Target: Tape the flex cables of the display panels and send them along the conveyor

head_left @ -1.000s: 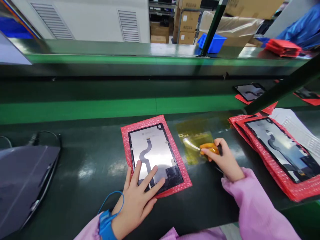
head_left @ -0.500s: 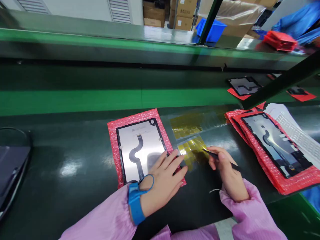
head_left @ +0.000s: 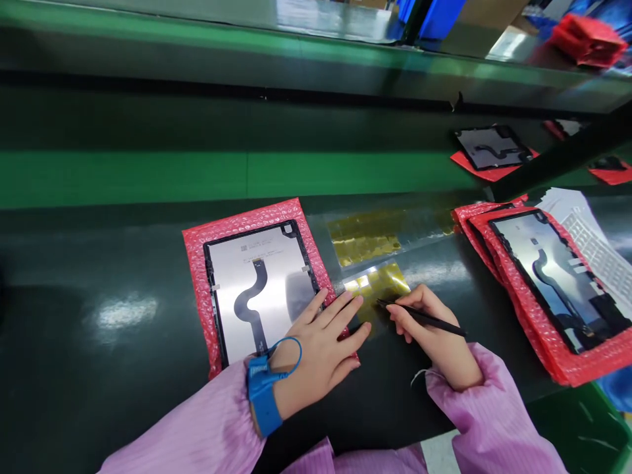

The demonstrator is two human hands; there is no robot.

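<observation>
A flat screen panel (head_left: 271,296) with a curved dark ribbon cable lies on a pink bubble-wrap sheet (head_left: 195,263). My left hand (head_left: 316,349) rests spread over the panel's lower right corner, fingers apart, a blue strap on its wrist. Black tweezers (head_left: 429,319) are held in my right hand (head_left: 429,329), with their tip over the near sheet of yellow film pieces (head_left: 390,280). Behind it is another sheet of yellow film (head_left: 365,234). Whether the tip grips a piece of film cannot be made out.
At the right, a second panel (head_left: 557,276) lies on stacked pink wrap beside printed papers (head_left: 600,243). Farther back is another panel (head_left: 494,148) on red wrap, near a dark slanted post (head_left: 567,155). A green bin (head_left: 582,428) stands below the table's right edge.
My right hand has moved left with the tweezers, bringing their tip nearer my left hand. The view has tilted down and shifted. My left hand stays on the panel's corner.
</observation>
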